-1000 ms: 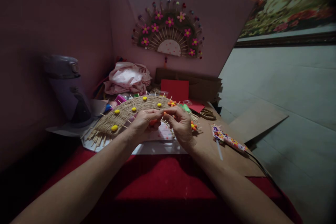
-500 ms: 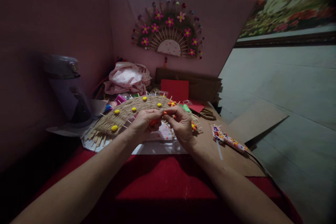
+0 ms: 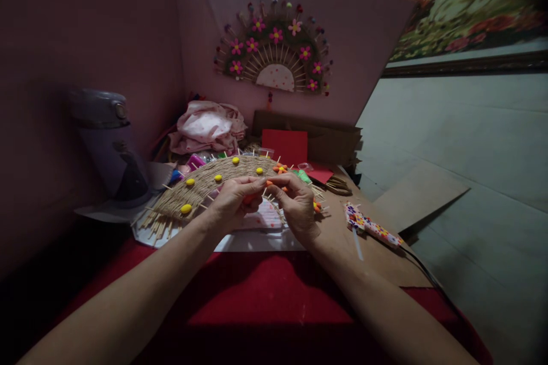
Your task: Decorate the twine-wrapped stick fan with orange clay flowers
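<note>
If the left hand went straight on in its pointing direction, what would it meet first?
Probably the small orange piece at the fingertips of the right hand, though the depth is unclear.

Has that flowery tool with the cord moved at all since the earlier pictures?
No, not that I can see: the flowery tool lies at the same spot on the brown cardboard, turned the same way.
</note>
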A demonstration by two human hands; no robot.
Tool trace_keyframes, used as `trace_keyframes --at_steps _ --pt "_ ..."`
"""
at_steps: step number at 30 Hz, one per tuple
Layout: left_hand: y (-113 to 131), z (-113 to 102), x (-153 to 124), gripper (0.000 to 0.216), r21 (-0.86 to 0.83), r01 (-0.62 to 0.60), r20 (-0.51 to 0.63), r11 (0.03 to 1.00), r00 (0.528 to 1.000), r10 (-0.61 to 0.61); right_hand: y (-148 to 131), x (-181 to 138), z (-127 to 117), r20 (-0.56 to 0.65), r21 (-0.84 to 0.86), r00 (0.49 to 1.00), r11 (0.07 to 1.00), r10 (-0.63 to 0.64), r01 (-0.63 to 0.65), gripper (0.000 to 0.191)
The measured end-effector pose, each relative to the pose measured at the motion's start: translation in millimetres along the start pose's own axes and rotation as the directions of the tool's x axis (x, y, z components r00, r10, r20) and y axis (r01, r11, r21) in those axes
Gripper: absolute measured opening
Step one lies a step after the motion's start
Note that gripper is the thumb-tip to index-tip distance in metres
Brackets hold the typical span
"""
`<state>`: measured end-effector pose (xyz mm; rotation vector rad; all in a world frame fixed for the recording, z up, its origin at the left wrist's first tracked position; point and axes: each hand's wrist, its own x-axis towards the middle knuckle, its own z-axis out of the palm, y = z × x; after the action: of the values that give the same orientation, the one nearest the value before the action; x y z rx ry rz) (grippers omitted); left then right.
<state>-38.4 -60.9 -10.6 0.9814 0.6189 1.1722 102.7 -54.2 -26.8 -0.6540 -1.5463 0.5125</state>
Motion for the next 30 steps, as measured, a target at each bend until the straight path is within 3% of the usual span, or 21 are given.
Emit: trace_keyframes --at_steps 4,8,13,30 --pt "-0.1 0.8 -0.7 0.028 -0.01 0.005 -0.005 1.0 1.0 -0.005 1.6 -0.4 0.7 -0.018 -0.004 1.0 1.0 -0.025 0.025 0.003" --pt "0.5 0.7 -0.5 0.024 -0.006 -0.006 0.009 1.0 1.0 0.006 2.5 -1.2 0.6 0.004 0.006 1.0 1.0 0.011 -0.011 0.012" --pt "-0.8 -0.7 -0.1 0.025 0.003 0.015 0.024 1.0 1.0 -0.015 0.3 -0.5 1.3 -0.021 0.01 0.999 0.999 -0.032 0.032 0.001" --pt "-1.6 -1.0 0.3 0.026 -0.039 0.025 0.015 0.999 1.0 -0.024 -2.3 -0.5 1.4 0.0 0.016 1.0 1.0 -0.017 0.017 0.003"
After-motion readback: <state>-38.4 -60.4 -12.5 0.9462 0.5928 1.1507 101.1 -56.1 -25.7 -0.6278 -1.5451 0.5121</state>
